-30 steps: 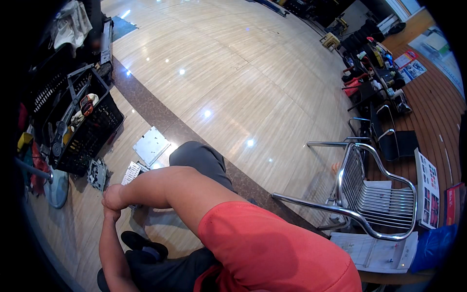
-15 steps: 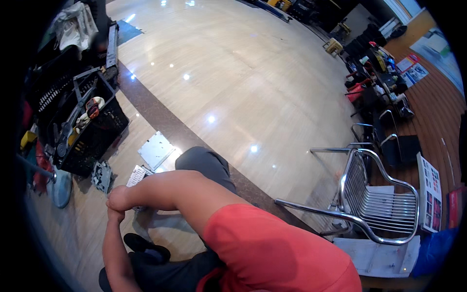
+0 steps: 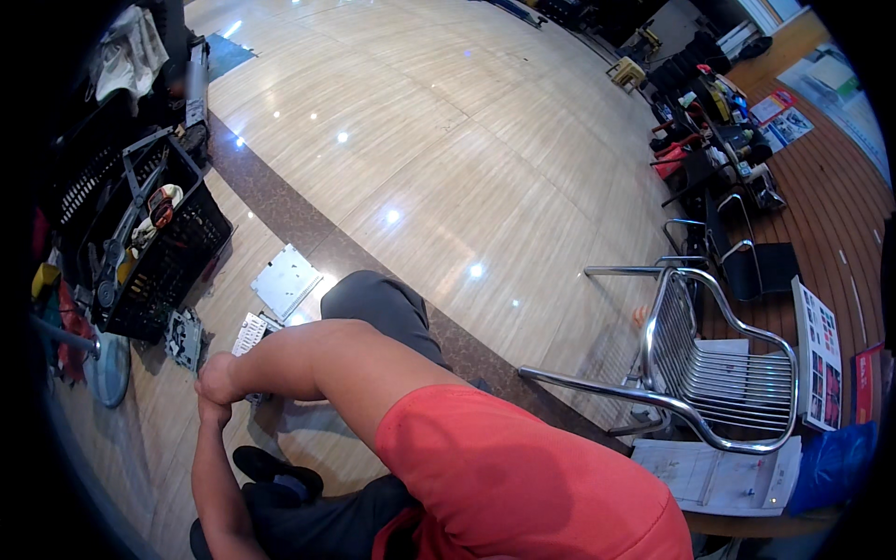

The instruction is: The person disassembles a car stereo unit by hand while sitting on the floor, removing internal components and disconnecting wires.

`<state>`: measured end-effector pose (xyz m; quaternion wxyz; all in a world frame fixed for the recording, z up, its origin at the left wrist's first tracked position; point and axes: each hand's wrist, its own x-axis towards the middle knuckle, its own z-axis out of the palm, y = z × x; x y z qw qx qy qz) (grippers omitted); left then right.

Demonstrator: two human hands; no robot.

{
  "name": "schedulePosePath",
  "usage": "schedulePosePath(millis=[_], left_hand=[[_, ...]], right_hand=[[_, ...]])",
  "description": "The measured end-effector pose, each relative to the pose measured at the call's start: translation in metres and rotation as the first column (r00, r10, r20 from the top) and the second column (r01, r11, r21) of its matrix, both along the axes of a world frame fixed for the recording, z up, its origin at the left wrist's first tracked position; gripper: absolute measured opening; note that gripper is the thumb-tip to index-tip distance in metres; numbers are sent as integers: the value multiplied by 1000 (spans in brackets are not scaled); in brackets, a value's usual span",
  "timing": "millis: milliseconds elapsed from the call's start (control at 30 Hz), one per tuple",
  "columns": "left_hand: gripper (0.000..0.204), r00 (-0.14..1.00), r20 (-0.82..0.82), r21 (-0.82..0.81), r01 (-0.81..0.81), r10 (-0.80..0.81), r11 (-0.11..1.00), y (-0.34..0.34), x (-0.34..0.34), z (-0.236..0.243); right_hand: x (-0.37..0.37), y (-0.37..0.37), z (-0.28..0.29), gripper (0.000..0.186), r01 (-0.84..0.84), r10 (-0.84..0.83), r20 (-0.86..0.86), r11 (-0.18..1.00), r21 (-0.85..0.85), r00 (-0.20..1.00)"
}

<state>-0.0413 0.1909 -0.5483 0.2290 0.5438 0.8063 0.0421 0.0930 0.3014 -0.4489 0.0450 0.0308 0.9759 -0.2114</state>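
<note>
hands [image 3: 217, 387] clasped — grip contents hidden

Our hands [image 3: 217, 387] meet low by the floor, hemmed in: black crate [image 3: 159, 252] of tools and grey round base [image 3: 107, 369] to the left, small parts [image 3: 250, 333] and metal plate [image 3: 287, 280] just ahead, our knee [image 3: 378, 303] right. Wood floor [image 3: 448, 140] beyond lies open; steel chair [image 3: 719, 369] well apart.

Large hall: polished wood floor [image 3: 485, 149], steel chair [image 3: 719, 373], tool crate [image 3: 149, 252].
</note>
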Motion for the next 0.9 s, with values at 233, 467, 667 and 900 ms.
schedulePosePath(millis=[233,467,667,900], left_hand=[[40,1000,-14,71,-1,2,997,1,-4,-17],[45,998,-67,-51,16,-20,999,1,7,13],[47,1000,24,-32,21,-20,999,11,27,-3],[47,998,-59,-27,5,-7,1000,-9,-20,-29]], right_hand=[[3,4,3,25,-16,16,19,1000,-14,1000],[1,-1,6,26,57,-53,70,997,-49,996],[11,7,-29,27,75,-73,35,996,-56,997],[-6,-2,-4,25,81,-81,4,996,-34,997]])
